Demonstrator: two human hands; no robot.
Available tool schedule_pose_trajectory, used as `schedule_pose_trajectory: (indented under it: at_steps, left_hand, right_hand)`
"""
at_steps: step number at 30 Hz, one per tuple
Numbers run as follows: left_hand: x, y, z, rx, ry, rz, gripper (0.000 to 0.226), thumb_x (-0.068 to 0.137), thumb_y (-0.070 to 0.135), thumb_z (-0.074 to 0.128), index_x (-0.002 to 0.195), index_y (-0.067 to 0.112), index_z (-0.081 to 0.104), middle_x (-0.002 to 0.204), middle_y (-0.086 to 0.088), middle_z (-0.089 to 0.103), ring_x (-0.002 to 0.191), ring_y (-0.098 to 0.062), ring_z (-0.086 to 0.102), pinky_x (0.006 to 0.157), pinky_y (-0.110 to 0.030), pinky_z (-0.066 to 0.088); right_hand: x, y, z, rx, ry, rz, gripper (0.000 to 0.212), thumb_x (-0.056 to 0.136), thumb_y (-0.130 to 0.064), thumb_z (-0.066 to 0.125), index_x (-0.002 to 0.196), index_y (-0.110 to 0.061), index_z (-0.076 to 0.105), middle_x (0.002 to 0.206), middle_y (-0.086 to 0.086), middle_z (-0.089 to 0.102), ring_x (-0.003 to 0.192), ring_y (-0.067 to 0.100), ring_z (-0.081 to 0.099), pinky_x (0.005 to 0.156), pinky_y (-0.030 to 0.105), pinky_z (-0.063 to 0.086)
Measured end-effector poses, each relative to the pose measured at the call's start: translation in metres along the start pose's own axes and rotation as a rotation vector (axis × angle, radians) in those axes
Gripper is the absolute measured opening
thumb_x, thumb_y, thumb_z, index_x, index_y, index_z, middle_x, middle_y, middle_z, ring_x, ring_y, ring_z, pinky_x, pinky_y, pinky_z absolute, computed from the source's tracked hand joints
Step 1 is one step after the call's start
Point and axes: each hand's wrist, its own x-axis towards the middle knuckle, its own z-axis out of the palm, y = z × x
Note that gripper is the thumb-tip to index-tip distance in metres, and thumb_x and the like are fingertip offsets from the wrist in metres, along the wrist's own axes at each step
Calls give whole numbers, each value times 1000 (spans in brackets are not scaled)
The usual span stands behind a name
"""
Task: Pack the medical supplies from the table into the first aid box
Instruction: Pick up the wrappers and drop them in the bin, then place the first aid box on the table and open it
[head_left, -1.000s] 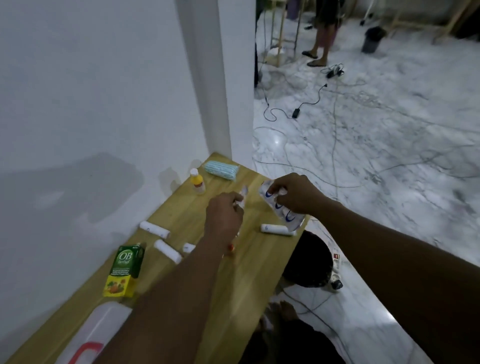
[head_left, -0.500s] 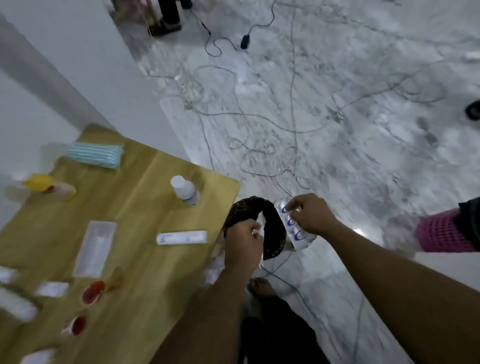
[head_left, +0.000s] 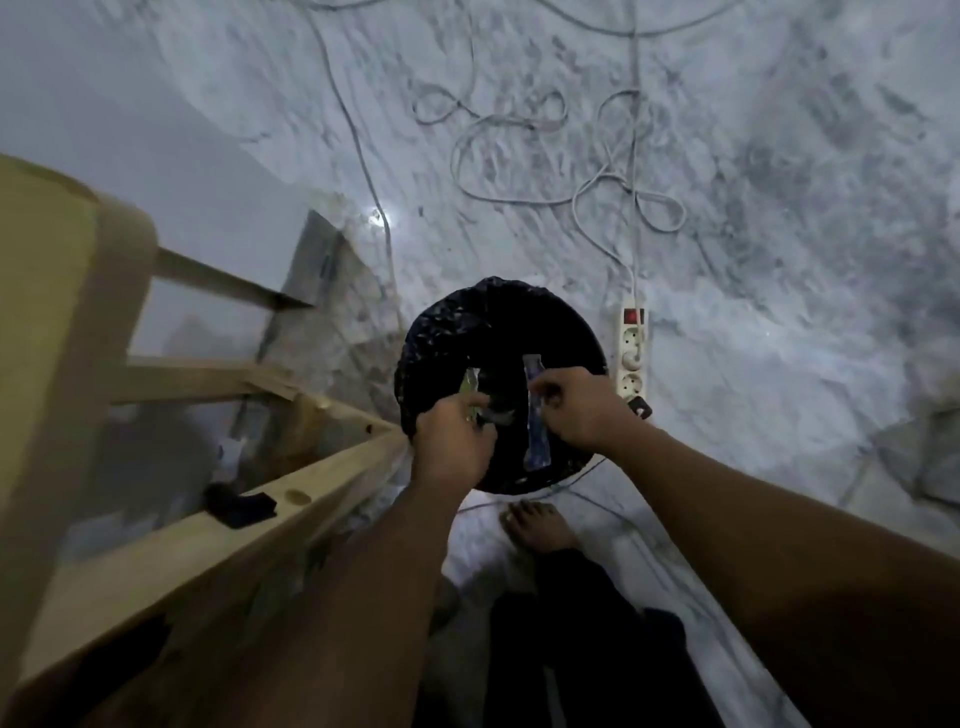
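Both my hands hover over a round black bin (head_left: 566, 332) lined with a black bag, on the floor beside the table. My right hand (head_left: 574, 410) pinches a long white-and-blue wrapper (head_left: 535, 415) that hangs edge-on over the bin's mouth. My left hand (head_left: 454, 441) pinches a small wrapper scrap (head_left: 470, 384) with a greenish tint at the bin's left side. The first aid box and the other supplies are out of view.
The wooden table's edge and frame (head_left: 218, 525) run along the left, with a small dark object (head_left: 239, 506) on a rail. A white power strip (head_left: 631, 351) and loose cables (head_left: 524, 140) lie on the marble floor. My bare foot (head_left: 540, 527) stands just in front of the bin.
My view has swung down from the tabletop to the floor. Both hands moved off the table edge to above the bin, still holding the wrappers.
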Motion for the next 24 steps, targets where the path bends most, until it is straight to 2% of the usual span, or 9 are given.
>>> schedule_pose_trajectory:
  at_steps: [3,6,9,12,16,19,24]
  left_hand:
    - [-9,11,-6,50,-38,5,37,91,18,67,128,18,64,117,-10,69,99,-26,67,86,-37,56]
    - [-41,38,-30,31,-51,-10,34,91,21,66,125,19,65,120,-8,68,108,-27,64,91,-34,54]
    - [-95,72,-69,-53,-52,9,36,92,23,65,128,18,61,119,-6,66,106,-26,63,90,-34,53]
    - [-160,106,-119,-93,-51,109,40,95,24,60,133,13,57,113,-12,69,98,-30,65,84,-41,54]
    - [-247,138,-202,-162,137,241,33,88,22,65,120,13,69,98,-7,74,95,-22,68,88,-34,54]
    - [-303,141,-270,-174,231,304,32,86,22,65,117,14,70,99,-6,74,96,-20,67,88,-30,52]
    - [-376,95,-367,-181,407,298,27,85,24,60,110,21,70,93,8,66,99,-12,60,86,-22,46]
  right_hand:
    - [-15,-6,-15,-25,-28,-33,42,89,-16,59,130,-22,64,130,9,66,113,30,64,96,38,54]
    - [-53,-29,-44,-34,5,-14,38,89,-19,58,126,-21,65,128,10,66,111,29,64,91,34,53]
    - [-108,-71,-81,-37,51,-51,37,87,-14,57,123,-20,66,128,10,65,112,28,63,95,36,53]
    - [-175,-127,-122,-25,120,-98,34,88,-11,57,119,-19,68,124,7,66,108,27,64,94,38,54]
    - [-271,-209,-165,-32,240,-211,17,88,-17,61,100,-26,68,102,11,70,86,26,67,79,38,57]
    - [-333,-270,-181,-39,331,-313,19,83,-13,61,90,-30,66,86,6,71,81,25,70,81,42,58]
    - [-402,-379,-171,-91,378,-513,17,82,-14,62,84,-30,67,81,6,73,77,25,71,81,42,59]
